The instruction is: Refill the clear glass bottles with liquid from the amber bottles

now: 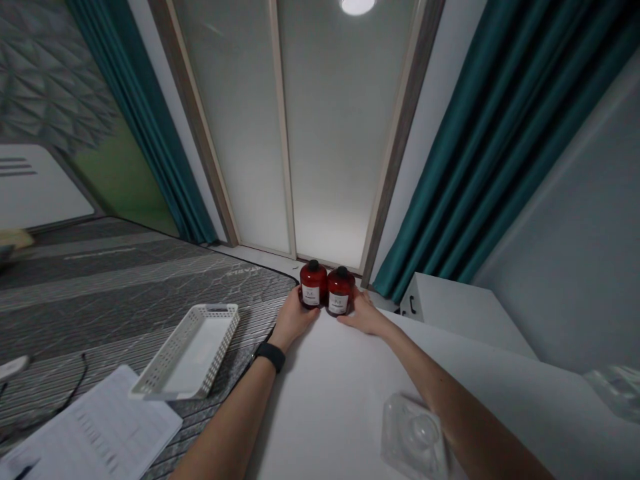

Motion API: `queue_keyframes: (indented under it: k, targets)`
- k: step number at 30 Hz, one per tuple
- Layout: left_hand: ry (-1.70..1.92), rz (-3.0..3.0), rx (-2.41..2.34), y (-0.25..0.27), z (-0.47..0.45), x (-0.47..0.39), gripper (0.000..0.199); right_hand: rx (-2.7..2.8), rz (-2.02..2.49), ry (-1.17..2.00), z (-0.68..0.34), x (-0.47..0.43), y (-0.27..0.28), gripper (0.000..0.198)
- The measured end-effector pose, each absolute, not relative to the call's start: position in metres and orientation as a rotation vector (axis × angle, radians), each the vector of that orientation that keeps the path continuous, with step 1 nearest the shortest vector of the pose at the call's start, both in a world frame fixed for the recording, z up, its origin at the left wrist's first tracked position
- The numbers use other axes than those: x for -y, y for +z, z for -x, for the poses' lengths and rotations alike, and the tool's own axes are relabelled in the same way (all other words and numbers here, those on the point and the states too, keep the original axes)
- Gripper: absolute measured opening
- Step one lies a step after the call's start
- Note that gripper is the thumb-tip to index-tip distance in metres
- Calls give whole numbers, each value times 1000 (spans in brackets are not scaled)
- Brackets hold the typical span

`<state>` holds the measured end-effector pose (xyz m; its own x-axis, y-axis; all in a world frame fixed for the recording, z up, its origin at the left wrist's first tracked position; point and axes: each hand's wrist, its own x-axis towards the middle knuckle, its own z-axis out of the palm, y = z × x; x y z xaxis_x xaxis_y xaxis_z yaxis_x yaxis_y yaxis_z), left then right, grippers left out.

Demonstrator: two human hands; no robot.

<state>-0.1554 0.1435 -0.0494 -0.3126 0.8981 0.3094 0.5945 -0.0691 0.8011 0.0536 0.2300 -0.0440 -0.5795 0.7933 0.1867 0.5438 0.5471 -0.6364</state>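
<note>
Your left hand (pixel 295 319) curls round left translucent-red, black-capped bottle (pixel 313 281), right hand (pixel 365 313) round matching right bottle (pixel 341 287); far fingers mostly hidden. Both stand together at white tabletop's (pixel 330 393) far end. Step seems positioning; next move calls for even grip.

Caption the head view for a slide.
Left hand on left red bottle, right hand on right red bottle, white table beneath.
</note>
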Motion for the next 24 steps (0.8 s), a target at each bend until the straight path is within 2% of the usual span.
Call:
queue_keyframes:
  k: [7,24]
  targets:
    - [1284,-1633,-1944,-47,155,-145,55,2217,1066,761,-54,-230,-47,103]
    - [1300,-1614,-1891,-48,156,-147,53,2183,986,750,-54,-232,-55,87]
